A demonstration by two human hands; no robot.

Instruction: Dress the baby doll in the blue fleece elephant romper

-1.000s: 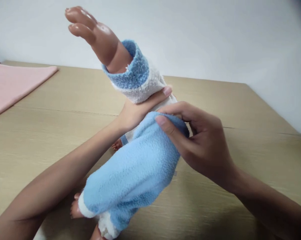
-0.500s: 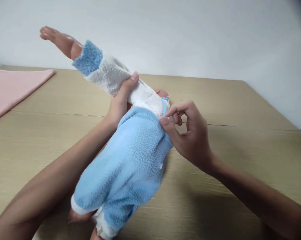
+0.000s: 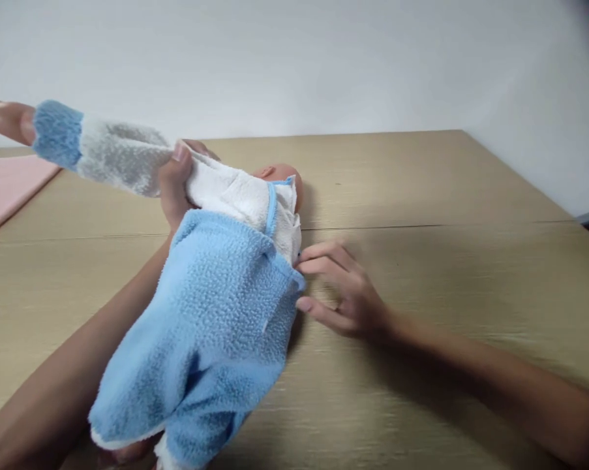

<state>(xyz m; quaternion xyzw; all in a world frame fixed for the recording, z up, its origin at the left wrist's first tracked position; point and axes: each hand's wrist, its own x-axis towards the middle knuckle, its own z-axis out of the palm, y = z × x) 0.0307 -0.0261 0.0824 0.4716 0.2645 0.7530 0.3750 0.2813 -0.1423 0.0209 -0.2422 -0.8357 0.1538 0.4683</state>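
A baby doll [image 3: 277, 171] lies tilted on its side on the table, its head mostly hidden behind its clothes. It wears a fuzzy white top [image 3: 230, 189] with blue trim and a blue sleeve cuff, and fuzzy blue pants [image 3: 226, 307] with white leg cuffs. My left hand [image 3: 177, 179] is wrapped round the doll's sleeved upper arm, which stretches out to the left. At the side of the waistband, my right hand [image 3: 346, 287] has its fingertips against the edge where top and pants meet. The thumb there is spread away from the fingers.
A folded pink cloth [image 3: 10, 189] lies on the light wooden table [image 3: 445, 294] at the left. Behind the table rises a white wall [image 3: 294, 65]. A seam crosses the tabletop.
The doll and my left hand have shifted left in view, and the raised doll arm sits lower. My right hand's thumb and finger have parted from their pinch, and the hand has moved lower along the waistband.
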